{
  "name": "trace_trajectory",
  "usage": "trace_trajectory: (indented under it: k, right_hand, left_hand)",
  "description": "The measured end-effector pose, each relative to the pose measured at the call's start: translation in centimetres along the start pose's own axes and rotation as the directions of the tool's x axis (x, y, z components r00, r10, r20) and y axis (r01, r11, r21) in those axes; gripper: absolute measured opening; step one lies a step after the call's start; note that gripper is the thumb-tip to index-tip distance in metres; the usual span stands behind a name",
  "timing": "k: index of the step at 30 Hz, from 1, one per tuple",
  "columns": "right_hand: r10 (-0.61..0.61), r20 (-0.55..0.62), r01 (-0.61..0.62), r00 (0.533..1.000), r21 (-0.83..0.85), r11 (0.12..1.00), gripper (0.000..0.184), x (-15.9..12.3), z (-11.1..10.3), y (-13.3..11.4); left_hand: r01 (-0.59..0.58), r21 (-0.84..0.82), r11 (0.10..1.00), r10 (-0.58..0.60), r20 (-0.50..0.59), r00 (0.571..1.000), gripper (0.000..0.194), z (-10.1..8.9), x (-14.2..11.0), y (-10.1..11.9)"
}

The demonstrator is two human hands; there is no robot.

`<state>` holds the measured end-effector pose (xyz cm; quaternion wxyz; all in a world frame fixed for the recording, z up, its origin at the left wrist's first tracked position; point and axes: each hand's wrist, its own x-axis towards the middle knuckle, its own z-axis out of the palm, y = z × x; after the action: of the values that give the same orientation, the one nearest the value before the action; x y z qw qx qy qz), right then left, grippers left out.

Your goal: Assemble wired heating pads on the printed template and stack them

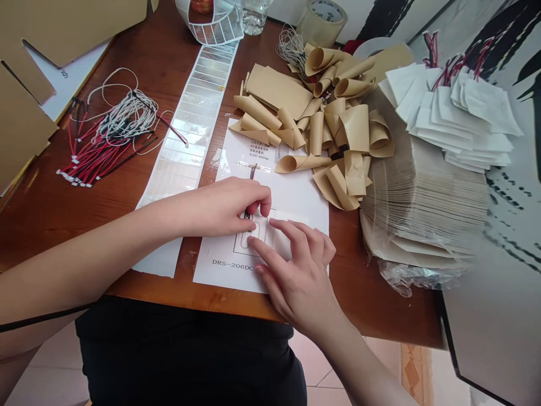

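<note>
A white printed sheet [230,276] lies before me, lettered "DRS-206DC", with a boxed area in its lower half. Inside the box a pale looped line, apparently thin white wire [244,243], shows between my hands. My left hand [232,206] comes from the left with fingers curled and thumb bent over the loop. Dark lead wires [247,214] run beneath its fingers, and a red-and-black lead [252,172] sticks out above. My right hand [298,254] has its fingers spread, the index fingertip touching the loop's lower part. What lies under the left fingers is partly hidden.
Left lies a tangled bundle of white wires and red-black leads [127,121], beside a long sticker strip [186,135]. Curled brown papers [315,132] cover the sheet's top right. A tall card stack [426,197] holds white packets [460,113]. Tape [323,22] stands behind.
</note>
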<state>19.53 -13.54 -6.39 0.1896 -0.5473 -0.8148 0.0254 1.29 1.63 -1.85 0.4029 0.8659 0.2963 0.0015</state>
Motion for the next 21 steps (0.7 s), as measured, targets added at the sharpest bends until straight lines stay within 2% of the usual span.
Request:
trace_trajectory:
  k: [6, 15, 21]
  right_hand:
    - [-0.005, 0.022, 0.006, 1.0, -0.028, 1.0, 0.033, 0.04, 0.05, 0.0]
    - [0.001, -0.016, -0.001, 1.0, 0.033, 0.999, 0.032, 0.04, 0.0, 0.01]
    - [0.0, -0.009, 0.0, 1.0, 0.021, 1.0, 0.032, 0.01, 0.01, 0.03]
  left_hand:
    - [-0.017, 0.006, 1.0, 0.017, -0.007, 1.0, 0.015, -0.02, 0.0, -0.05]
    - [-0.026, 0.006, 1.0, 0.026, -0.048, 0.999, 0.013, 0.25, -0.07, 0.0]
    - [0.029, -0.011, 1.0, -0.03, -0.073, 0.997, 0.016, 0.62, 0.11, 0.13]
